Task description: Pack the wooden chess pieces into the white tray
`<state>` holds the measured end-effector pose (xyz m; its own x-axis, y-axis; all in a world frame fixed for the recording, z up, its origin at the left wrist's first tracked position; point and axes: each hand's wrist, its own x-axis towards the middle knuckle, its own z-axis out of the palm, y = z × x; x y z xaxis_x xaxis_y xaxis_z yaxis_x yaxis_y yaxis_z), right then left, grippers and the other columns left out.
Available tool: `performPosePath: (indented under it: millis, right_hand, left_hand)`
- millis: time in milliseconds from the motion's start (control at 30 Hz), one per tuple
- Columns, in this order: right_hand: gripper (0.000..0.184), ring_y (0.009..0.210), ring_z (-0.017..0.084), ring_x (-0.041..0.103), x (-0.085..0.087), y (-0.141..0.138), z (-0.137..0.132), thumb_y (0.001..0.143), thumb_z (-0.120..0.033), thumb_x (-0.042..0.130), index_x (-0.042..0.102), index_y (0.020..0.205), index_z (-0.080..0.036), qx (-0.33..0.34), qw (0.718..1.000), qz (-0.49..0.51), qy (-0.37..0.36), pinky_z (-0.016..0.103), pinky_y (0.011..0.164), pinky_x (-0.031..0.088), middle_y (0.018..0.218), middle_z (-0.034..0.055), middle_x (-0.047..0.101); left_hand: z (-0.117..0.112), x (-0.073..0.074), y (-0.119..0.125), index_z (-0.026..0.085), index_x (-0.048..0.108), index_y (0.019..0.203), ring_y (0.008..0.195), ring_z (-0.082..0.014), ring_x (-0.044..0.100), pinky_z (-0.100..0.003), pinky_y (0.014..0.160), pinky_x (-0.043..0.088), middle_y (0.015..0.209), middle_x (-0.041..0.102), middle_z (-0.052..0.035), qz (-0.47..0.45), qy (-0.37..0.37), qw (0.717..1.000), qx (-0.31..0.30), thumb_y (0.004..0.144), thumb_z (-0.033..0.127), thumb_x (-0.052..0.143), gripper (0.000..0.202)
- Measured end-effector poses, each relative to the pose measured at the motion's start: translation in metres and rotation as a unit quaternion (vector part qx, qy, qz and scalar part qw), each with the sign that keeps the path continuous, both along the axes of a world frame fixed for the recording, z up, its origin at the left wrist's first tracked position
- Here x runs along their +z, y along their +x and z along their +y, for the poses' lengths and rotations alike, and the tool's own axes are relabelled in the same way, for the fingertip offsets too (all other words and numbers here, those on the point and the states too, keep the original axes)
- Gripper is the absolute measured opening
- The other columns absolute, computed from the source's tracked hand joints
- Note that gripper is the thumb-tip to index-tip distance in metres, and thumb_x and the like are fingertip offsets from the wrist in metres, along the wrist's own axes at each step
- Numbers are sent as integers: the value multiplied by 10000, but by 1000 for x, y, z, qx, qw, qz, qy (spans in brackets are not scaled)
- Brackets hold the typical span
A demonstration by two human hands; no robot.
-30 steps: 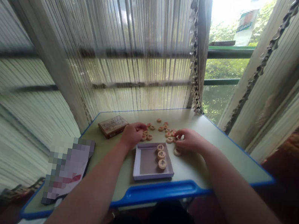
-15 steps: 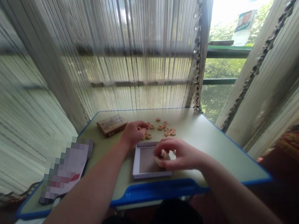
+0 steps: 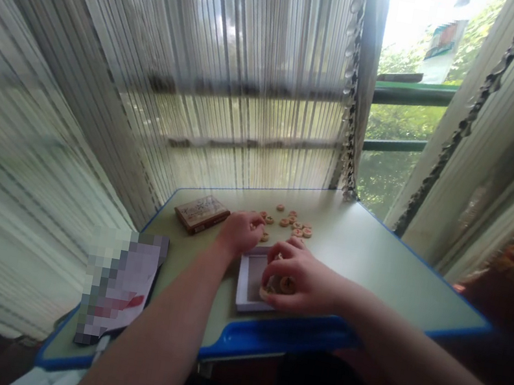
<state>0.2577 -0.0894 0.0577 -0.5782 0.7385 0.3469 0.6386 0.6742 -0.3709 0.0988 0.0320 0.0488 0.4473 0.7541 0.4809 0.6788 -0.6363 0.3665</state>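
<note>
Table rim (image 3: pixel 272 336): blue, nearest, just in front of the tray.
Right hand (image 3: pixel 301 279): bent over the tray's near right part, fingers curled down, pinching a disc (image 3: pixel 287 284).
Change: a second ago out among the loose discs beyond the tray, now back over it; reads as one more disc brought in to join those already laid there.
Tray (image 3: pixel 248 280): shallow, pale, flat on the table; long axis near to far, far end leaning slightly left; right half hidden by the hand.
Disc: round, no long axis; lies flat.
Left hand (image 3: pixel 241 234): just past the tray's far left corner, fingers curled down; grip impossible to tell.
Loose discs (image 3: pixel 294 224): scattered beyond both hands.
Wooden box (image 3: pixel 201 213): left of the left hand, apart.
</note>
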Motion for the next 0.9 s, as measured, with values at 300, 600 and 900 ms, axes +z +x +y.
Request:
performPosePath:
  millis: [300,600,900]
  right_hand:
    - [227,963,220,382,-1,0,-1,737,-422,611,684,868,-253,-12,1000,-12,-13,415,911,344,1030,62,474]
    - [215,983,231,397,0,2,1,751,-374,594,700,902,-266,29,998,-46,-31,415,908,333,1046,64,517]
    - [263,994,239,417,3,1,0,726,-222,560,699,947,-260,91,994,-52,-12,411,919,322,1054,62,557]
  left_hand:
    - [-1,2,1,202,709,771,740,-156,613,-275,804,476,744,693,-9,49,41,998,0,688,134,467,265]
    - [-1,1,1,200,710,795,736,-158,606,-275,794,478,745,688,-13,64,48,997,-1,681,133,471,273]
    - [-1,1,1,198,711,802,762,-167,606,-285,816,475,757,689,-21,65,44,997,0,692,140,479,262]
